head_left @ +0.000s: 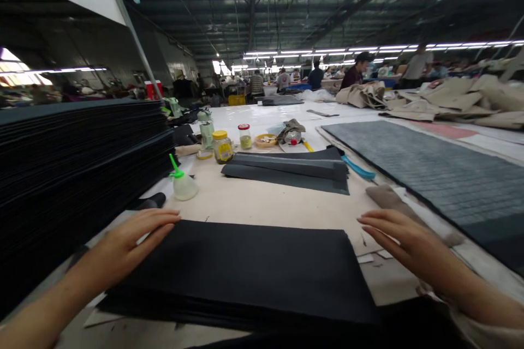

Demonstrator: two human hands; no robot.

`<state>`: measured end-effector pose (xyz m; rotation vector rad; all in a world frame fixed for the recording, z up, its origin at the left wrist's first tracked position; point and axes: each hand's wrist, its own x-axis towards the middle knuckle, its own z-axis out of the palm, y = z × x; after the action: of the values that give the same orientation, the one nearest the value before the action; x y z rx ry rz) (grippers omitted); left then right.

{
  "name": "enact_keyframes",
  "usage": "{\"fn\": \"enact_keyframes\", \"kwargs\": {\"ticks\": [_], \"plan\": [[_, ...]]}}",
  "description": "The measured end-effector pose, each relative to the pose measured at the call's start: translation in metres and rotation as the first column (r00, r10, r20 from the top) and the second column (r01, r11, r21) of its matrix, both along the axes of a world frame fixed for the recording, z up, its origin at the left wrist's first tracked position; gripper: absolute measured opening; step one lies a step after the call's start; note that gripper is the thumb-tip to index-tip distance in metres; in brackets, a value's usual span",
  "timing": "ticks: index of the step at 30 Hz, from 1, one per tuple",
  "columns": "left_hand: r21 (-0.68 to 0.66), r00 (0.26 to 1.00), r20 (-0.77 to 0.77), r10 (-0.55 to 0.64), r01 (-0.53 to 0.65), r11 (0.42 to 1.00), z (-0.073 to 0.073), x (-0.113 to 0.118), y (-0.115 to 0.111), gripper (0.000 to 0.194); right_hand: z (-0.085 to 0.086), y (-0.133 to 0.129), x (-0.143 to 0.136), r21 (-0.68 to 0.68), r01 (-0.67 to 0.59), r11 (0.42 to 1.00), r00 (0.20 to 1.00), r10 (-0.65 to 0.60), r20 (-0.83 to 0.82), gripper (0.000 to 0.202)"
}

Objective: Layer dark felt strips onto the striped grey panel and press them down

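A stack of black rectangular sheets (254, 272) lies on the pale table (262, 204) right in front of me. At the stack's far left corner is my left hand (135, 237), its fingers stretched out and slightly apart, nothing held. My right hand (399, 237) hovers to the right of the stack, fingers extended and apart, also with nothing in it. Beyond the stack lies a smaller pile of dark strips (286, 169). A squeeze bottle with a green nozzle (185, 186) stands beyond my left hand.
Tall dark sheet piles (82, 158) rise at left. Jars (222, 148), a yellow dish (266, 140) and a blue tool (358, 168) sit farther back. A grey quilted panel (434, 169) and beige fabric (458, 98) lie right. Several people are in the background.
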<state>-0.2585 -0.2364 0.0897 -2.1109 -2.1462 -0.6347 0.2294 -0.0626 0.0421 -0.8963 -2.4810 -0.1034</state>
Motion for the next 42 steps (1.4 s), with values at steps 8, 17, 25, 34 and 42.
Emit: {"fn": "enact_keyframes", "kwargs": {"ticks": [8,17,25,34,42], "plan": [[-0.2,0.846,-0.035,-0.531,0.515,0.834,-0.017,0.147,0.133,0.025,-0.012,0.084,-0.051,-0.07,0.138,0.988,0.915,-0.1,0.391,0.028],[-0.316,0.803,-0.193,-0.565,0.494,0.81,-0.046,0.23,0.232,0.031,-0.028,0.121,-0.078,-0.077,0.246,0.966,0.898,-0.198,0.394,0.025],[-0.175,0.931,-0.153,-0.331,0.304,0.937,-0.067,0.234,0.287,0.023,-0.038,0.144,-0.053,-0.084,0.055,0.995,0.956,-0.077,-0.282,0.029],[-0.284,0.919,-0.142,-0.369,0.319,0.904,-0.038,0.198,0.255,0.023,-0.03,0.158,-0.028,-0.257,0.115,0.959,0.582,-0.275,-0.765,0.033],[-0.388,0.844,-0.188,-0.502,0.405,0.828,-0.013,0.239,0.186,0.023,-0.027,0.143,-0.027,-0.224,0.095,0.97,0.644,-0.232,-0.729,0.031]]}}
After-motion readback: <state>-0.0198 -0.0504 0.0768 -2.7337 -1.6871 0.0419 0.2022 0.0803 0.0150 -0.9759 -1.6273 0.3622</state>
